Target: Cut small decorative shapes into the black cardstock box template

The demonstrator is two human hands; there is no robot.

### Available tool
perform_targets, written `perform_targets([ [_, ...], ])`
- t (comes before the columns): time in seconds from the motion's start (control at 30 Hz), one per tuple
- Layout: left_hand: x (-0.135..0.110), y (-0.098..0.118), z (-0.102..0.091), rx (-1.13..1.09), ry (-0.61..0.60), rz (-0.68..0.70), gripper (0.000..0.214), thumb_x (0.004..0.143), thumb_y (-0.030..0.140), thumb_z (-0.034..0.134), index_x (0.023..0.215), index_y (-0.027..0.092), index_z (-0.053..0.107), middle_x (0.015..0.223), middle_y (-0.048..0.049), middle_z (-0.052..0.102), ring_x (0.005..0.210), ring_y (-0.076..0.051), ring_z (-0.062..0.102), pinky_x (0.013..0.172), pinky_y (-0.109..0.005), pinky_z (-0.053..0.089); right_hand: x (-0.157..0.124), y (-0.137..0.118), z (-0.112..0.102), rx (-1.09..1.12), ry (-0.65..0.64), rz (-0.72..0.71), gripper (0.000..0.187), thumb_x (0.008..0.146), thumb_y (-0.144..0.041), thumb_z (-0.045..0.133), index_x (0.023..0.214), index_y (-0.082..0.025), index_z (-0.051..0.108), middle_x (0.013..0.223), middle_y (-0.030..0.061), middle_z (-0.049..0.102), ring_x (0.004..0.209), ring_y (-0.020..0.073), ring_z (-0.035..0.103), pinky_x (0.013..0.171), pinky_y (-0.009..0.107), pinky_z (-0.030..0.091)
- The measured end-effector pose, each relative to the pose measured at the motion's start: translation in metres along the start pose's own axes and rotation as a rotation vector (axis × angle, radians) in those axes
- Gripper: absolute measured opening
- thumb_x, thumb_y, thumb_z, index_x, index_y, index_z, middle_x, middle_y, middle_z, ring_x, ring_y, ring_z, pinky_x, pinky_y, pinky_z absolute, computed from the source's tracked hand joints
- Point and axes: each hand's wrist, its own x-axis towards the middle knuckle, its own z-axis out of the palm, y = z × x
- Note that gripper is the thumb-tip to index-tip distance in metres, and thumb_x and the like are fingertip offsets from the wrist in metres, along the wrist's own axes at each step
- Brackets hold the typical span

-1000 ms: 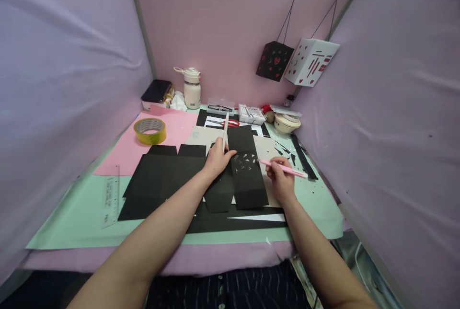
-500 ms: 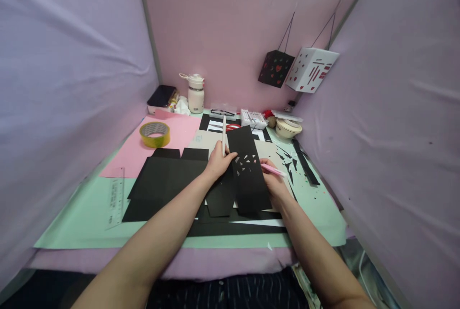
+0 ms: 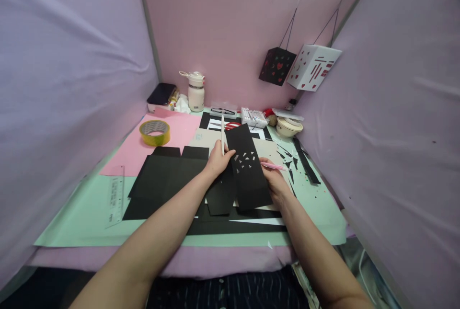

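My left hand (image 3: 216,160) is closed, with a white pen-like stick (image 3: 223,132) upright in it and the thumb on the left edge of a black card panel (image 3: 251,187). Small angular cut-outs pierce the panel's middle, and it is tilted up off the table. At the panel's right edge my right hand (image 3: 276,183) is closed around a slim pink pen-shaped tool (image 3: 276,166); its tip and some fingertips are hidden behind the card. To the left, a wider black card sheet (image 3: 161,177) with tabs lies flat, and it seems joined to the panel.
Pink paper (image 3: 125,153) bears a yellow tape roll (image 3: 154,139); a clear ruler (image 3: 115,196) lies in front. Black scraps (image 3: 290,164) and a black strip (image 3: 305,163) lie right. Red-handled scissors (image 3: 233,126), a bottle (image 3: 196,96) and bowl (image 3: 288,128) are behind. Two paper lanterns (image 3: 278,66) hang above.
The black panel has turned slightly so that its cut-outs show more clearly, its top shifting a little left. Both hands keep their hold, and the view has tilted very slightly.
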Motion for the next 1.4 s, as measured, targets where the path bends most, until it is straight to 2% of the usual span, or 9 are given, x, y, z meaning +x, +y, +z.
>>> perform_targets([
  [0.2,-0.005,0.002,0.001,0.038,-0.034,0.037,0.024,0.077,0.023,0.063,0.079,0.023,0.04,0.075,0.0023,0.052,0.074,-0.017,0.054,0.072,-0.031,0.043,0.023,-0.021,-0.063,-0.466,0.527,-0.462,0.036,0.069,-0.031,0.067,0.1,-0.021,0.051,0.077,-0.0009,0.062,0.069,0.0148,0.058,0.067,0.029,0.044],
  [0.37,-0.007,0.002,0.004,0.075,0.006,0.093,0.02,0.08,0.022,0.06,0.093,0.022,0.045,0.095,-0.0041,0.054,0.098,-0.02,0.053,0.088,-0.035,0.041,0.033,-0.019,-0.105,-0.597,0.679,-0.534,0.029,0.072,-0.031,0.059,0.096,-0.02,0.048,0.08,0.0038,0.067,0.075,0.0188,0.063,0.075,0.035,0.045],
  [0.47,-0.007,0.002,0.004,0.105,0.013,0.094,0.016,0.083,0.026,0.056,0.094,0.021,0.045,0.093,-0.0047,0.053,0.096,-0.02,0.053,0.087,-0.035,0.041,0.03,-0.013,-0.103,-0.639,0.64,-0.608,0.029,0.072,-0.03,0.058,0.097,-0.021,0.046,0.097,0.008,0.068,0.088,0.0193,0.064,0.086,0.037,0.043],
  [0.57,-0.008,0.004,0.002,0.143,-0.007,0.098,0.01,0.089,0.031,0.048,0.093,0.022,0.046,0.091,-0.0044,0.054,0.092,-0.02,0.054,0.084,-0.035,0.042,0.027,-0.015,-0.09,-0.674,0.529,-0.595,0.026,0.075,-0.032,0.058,0.095,-0.021,0.047,0.091,0.0071,0.069,0.09,0.0208,0.064,0.089,0.039,0.042],
  [0.73,-0.011,0.01,0.003,0.236,-0.091,0.142,0.024,0.095,0.032,0.032,0.078,0.023,0.046,0.081,-0.0034,0.052,0.083,-0.021,0.053,0.077,-0.034,0.04,0.034,-0.025,-0.052,-0.64,0.264,-0.5,0.021,0.078,-0.036,0.058,0.093,-0.023,0.05,0.082,0.0044,0.067,0.074,0.0203,0.063,0.075,0.036,0.046],
  [0.97,-0.025,0.022,0.006,0.383,-0.252,0.261,0.019,0.091,0.034,0.041,0.08,0.024,0.053,0.087,-0.0041,0.059,0.092,-0.023,0.054,0.08,-0.035,0.037,0.054,-0.007,0.006,-0.231,0.007,-0.285,0.038,0.071,-0.043,0.067,0.094,-0.023,0.044,0.08,-0.0004,0.066,0.06,0.0148,0.059,0.053,0.026,0.042],
  [1.03,-0.028,0.024,0.006,0.408,-0.287,0.274,0.019,0.091,0.037,0.043,0.082,0.024,0.055,0.089,-0.0038,0.061,0.092,-0.023,0.055,0.079,-0.035,0.037,0.056,-0.002,0.009,-0.189,0.007,-0.293,0.036,0.072,-0.043,0.067,0.094,-0.023,0.046,0.065,-0.004,0.061,0.052,0.0128,0.053,0.051,0.025,0.039],
  [1.2,-0.028,0.027,0.009,0.455,-0.285,0.227,0.025,0.092,0.036,0.039,0.077,0.023,0.054,0.08,-0.0032,0.062,0.081,-0.022,0.058,0.075,-0.036,0.039,0.057,0.004,0.002,-0.146,0.012,-0.252,0.032,0.074,-0.041,0.064,0.093,-0.021,0.047,0.068,-0.0007,0.063,0.054,0.0139,0.053,0.051,0.025,0.038],
  [1.4,-0.032,0.029,0.011,0.503,-0.222,0.193,0.019,0.077,0.039,0.061,0.071,0.022,0.055,0.084,-0.01,0.061,0.092,-0.03,0.057,0.08,-0.043,0.039,0.063,0.015,-0.001,-0.599,0.006,-0.297,0.023,0.071,-0.033,0.06,0.089,-0.023,0.05,0.068,-0.0022,0.06,0.062,0.018,0.056,0.063,0.031,0.04],
])
